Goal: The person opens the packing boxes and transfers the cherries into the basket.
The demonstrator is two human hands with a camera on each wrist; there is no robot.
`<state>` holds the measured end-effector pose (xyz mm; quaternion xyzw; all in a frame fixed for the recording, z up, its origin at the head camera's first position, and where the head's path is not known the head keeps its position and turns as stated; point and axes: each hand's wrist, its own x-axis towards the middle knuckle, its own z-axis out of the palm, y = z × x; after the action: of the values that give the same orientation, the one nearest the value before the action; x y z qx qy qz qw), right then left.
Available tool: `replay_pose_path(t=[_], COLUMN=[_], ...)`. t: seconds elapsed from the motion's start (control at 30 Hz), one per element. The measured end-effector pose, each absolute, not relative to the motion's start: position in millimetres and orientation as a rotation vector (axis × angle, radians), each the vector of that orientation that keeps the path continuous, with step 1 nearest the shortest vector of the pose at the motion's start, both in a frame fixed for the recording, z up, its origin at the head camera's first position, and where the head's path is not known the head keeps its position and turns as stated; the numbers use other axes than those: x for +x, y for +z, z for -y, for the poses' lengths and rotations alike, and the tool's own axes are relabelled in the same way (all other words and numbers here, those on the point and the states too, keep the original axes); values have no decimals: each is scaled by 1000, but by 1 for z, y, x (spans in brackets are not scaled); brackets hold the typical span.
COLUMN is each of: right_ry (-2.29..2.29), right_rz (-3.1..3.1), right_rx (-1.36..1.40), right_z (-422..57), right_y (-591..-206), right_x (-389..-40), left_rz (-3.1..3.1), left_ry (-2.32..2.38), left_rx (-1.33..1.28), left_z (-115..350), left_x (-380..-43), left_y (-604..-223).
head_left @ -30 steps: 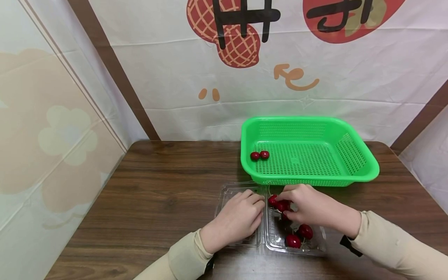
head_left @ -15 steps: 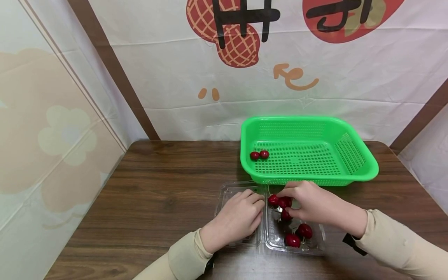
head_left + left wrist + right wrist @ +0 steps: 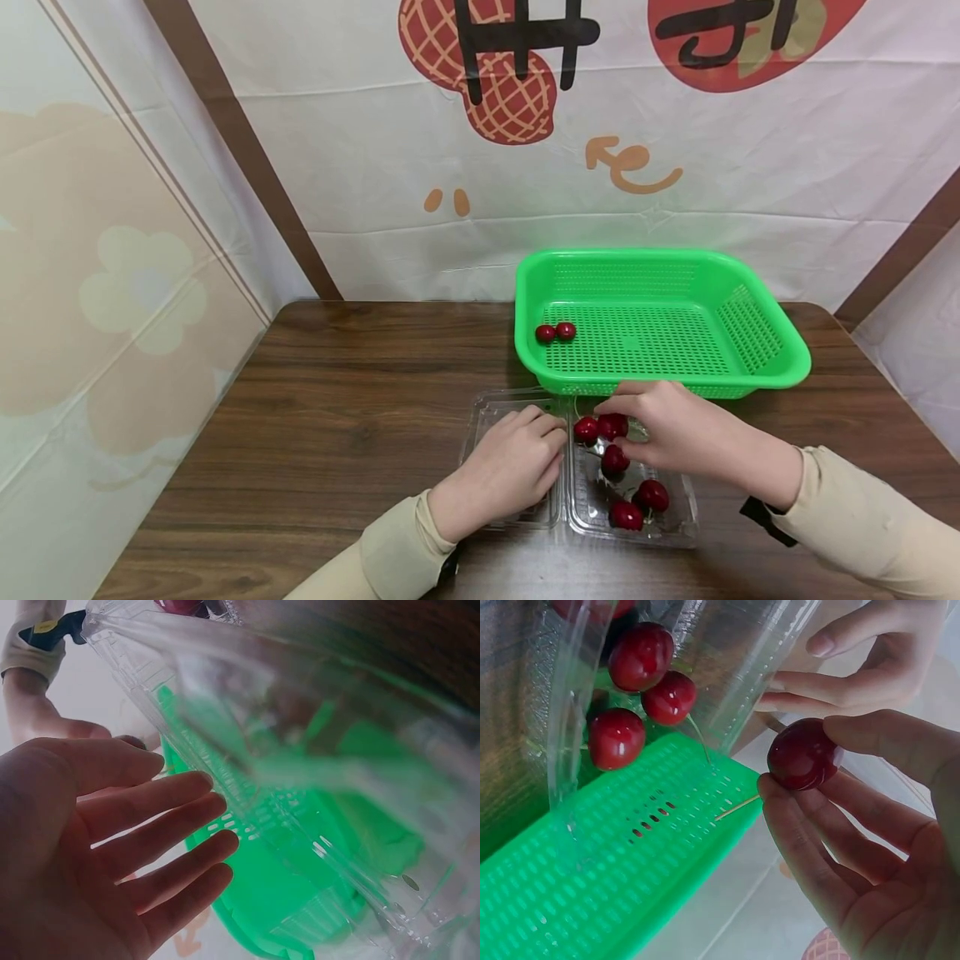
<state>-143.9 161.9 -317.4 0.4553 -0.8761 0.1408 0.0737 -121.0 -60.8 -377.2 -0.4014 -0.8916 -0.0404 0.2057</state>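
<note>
My right hand [image 3: 678, 429] is over the right half of a clear plastic clamshell box [image 3: 678, 533]. Thumb and fingers pinch a dark red cherry [image 3: 802, 755], its thin stem pointing away from the hand. Several other cherries stay in the box, among them one cherry [image 3: 615, 458] just below the hand and one cherry [image 3: 626, 515] near the front. My left hand [image 3: 506, 467] lies over the box's left half, fingertips by the hinge. In the left wrist view its fingers are spread and hold nothing; whether they touch the plastic I cannot tell.
Behind the box stands a green plastic basket [image 3: 772, 379] with two cherries [image 3: 556, 332] in its left corner. All of it sits on a brown wood-grain table [image 3: 337, 417]. A printed cloth [image 3: 375, 167] hangs behind the table.
My right hand has drawn slightly up and to the right, and cherries that its fingers covered now show apart. The left hand has stayed in place.
</note>
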Motion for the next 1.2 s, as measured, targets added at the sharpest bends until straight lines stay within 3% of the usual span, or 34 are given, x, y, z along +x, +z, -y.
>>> replay_pose_path(t=[1.2], right_ry=[398], right_rz=[2482], right_rx=[1401], right_z=[-163], right_y=[-297], right_x=[-147], left_rz=[2485], left_ry=[-127], left_rx=[-1121], left_z=[62], left_x=[-121], left_y=[-376])
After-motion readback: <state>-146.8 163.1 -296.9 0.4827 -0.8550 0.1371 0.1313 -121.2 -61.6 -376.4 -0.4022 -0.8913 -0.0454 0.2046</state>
